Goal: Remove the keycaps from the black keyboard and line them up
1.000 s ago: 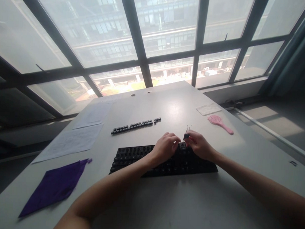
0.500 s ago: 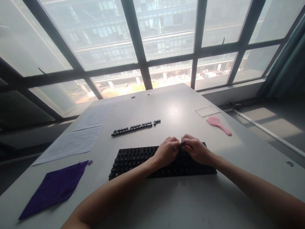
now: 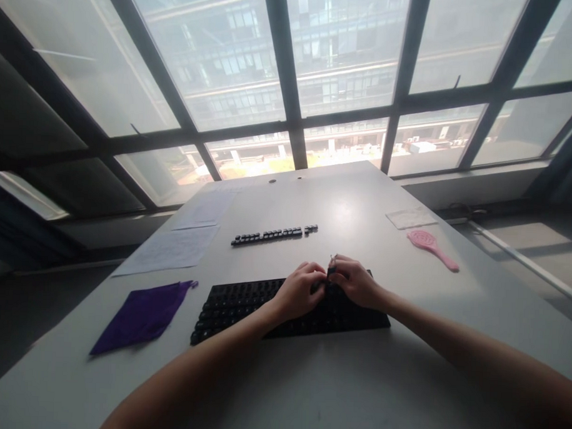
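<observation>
A black keyboard (image 3: 245, 307) lies on the white table, with bare sockets showing along its far rows. Over its right half, my left hand (image 3: 302, 290) is closed, fingers curled together; whatever they pinch is hidden. Close beside it, my right hand (image 3: 356, 282) grips a small dark tool with thin wire ends, which looks like a keycap puller (image 3: 331, 270). The wire ends point upward near my left fingertips. Beyond the keyboard, loose black keycaps (image 3: 276, 234) stand lined up in rows, with a small separate group at their right end.
A purple drawstring pouch (image 3: 142, 316) and paper sheets (image 3: 172, 251) lie on the left. To the right are a pink hairbrush (image 3: 432, 249) and a flat pale packet (image 3: 411, 217). Large windows (image 3: 347, 66) rise behind the table's far edge (image 3: 334, 169).
The camera view has tilted and turned slightly left. Both hands stay close together over the keyboard, and the puller in my right hand shows more upright.
</observation>
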Action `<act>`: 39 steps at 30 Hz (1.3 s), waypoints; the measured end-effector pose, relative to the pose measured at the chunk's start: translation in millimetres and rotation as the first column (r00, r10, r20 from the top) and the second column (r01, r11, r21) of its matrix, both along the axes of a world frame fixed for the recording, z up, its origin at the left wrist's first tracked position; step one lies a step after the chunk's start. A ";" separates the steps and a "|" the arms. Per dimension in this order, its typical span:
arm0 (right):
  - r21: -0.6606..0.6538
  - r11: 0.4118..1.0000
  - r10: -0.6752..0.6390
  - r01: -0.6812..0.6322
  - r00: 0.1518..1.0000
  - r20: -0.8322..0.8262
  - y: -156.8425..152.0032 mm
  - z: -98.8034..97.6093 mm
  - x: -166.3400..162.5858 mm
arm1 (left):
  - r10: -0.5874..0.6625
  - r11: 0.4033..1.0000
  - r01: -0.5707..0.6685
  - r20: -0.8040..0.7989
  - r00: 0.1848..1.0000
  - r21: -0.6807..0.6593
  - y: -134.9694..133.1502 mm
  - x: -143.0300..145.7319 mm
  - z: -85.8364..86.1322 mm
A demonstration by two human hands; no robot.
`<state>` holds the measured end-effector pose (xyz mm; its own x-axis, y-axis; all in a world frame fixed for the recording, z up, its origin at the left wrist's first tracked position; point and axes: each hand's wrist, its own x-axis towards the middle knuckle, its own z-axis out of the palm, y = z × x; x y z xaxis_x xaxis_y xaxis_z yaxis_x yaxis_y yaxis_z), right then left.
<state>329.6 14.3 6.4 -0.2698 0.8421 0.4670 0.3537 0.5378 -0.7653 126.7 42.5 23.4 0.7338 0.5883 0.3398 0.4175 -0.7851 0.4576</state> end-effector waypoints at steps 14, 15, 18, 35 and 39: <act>-0.012 0.996 -0.092 0.092 0.988 -0.121 -1.4 1.7 -4.5 | 0.114 0.992 -0.110 0.058 0.992 -0.069 4.6 11.2 -9.1; -0.017 0.994 -0.111 0.110 0.985 -0.133 -1.4 2.5 -4.2 | 0.109 0.993 -0.105 0.088 0.990 -0.051 3.5 11.2 -9.8; -0.017 0.994 -0.113 0.112 0.985 -0.130 -1.5 4.0 -3.5 | 0.067 0.998 -0.064 0.156 0.985 -0.022 2.5 10.9 -10.8; -0.155 0.965 -0.236 0.211 0.957 -0.170 -6.2 2.0 -8.9 | 0.100 0.995 -0.096 0.187 0.977 -0.030 -3.2 8.4 -10.4; -0.210 0.956 -0.250 0.203 0.940 -0.231 -4.3 3.4 -7.6 | -0.016 0.998 0.011 0.078 0.997 0.059 -6.2 9.5 -8.8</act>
<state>322.0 10.1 9.8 0.0450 0.9433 0.3289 0.2324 0.3103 -0.9218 136.3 36.3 14.6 0.7112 0.5562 0.4299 0.3714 -0.8165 0.4420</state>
